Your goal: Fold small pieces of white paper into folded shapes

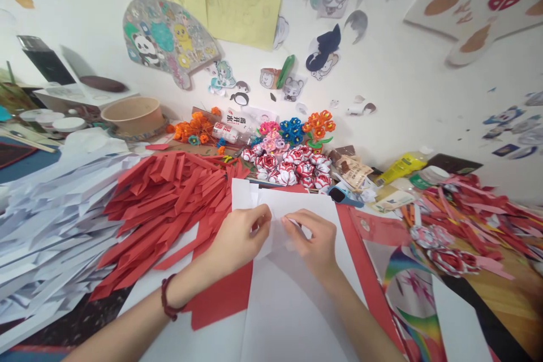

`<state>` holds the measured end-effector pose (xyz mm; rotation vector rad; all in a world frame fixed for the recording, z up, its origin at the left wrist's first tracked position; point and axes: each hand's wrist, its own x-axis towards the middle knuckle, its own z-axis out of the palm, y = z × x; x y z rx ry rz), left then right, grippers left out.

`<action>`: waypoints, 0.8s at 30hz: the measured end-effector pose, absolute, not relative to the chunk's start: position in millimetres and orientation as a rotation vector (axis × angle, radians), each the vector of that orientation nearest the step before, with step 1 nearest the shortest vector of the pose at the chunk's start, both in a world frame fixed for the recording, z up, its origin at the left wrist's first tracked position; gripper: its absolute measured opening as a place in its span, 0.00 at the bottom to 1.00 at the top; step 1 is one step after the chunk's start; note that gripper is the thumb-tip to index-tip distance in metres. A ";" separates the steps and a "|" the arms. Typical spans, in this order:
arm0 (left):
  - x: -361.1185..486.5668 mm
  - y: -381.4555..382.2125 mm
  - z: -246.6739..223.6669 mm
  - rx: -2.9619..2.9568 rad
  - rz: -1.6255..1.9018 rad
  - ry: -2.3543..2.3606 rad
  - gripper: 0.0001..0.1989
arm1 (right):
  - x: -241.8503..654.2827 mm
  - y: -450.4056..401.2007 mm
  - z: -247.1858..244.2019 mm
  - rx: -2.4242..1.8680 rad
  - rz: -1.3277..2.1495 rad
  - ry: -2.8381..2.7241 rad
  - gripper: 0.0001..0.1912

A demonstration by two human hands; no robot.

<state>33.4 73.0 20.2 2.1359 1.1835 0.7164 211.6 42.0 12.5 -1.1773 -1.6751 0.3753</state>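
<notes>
My left hand (pixel 242 237) is closed, its thumb and fingertips pinched over the middle of the work area. Facing it, my right hand (pixel 313 237) also pinches with thumb and forefinger. Between the two hands is a thin white paper strip (pixel 277 233), pale against the white sheet (pixel 292 305) below, so its edges are hard to make out. Under the white sheet lies red paper (pixel 224 300). Left of my hands sits a heap of folded red paper strips (pixel 169 198), and beyond it a heap of white paper strips (pixel 55 220).
Red-and-white paper flowers (pixel 288 167) stand in a group at the back, near orange flowers (pixel 195 129). A blue-strapped watch (pixel 345 196) lies behind the sheet. Loose red and pink strips (pixel 479 209) are at the right. A round tub (pixel 131 116) stands back left.
</notes>
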 end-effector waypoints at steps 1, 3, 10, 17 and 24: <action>32.6 73.9 20.4 2.139 0.711 1.213 0.05 | 213.7 42.2 13.9 -1.182 0.366 -1.644 0.07; 31.1 75.5 20.9 2.141 0.693 1.268 0.05 | 217.2 43.0 16.0 -1.199 0.348 -1.561 0.06; 29.1 73.5 24.9 2.178 0.673 1.353 0.05 | 218.3 45.5 11.7 -1.265 0.434 -1.380 0.10; 26.0 78.7 24.9 2.157 0.682 1.478 0.05 | 236.2 58.0 2.9 -1.285 0.454 -0.975 0.12; 28.7 74.6 22.7 2.195 0.989 1.331 0.07 | 215.1 51.0 3.5 -1.399 0.617 -1.283 0.15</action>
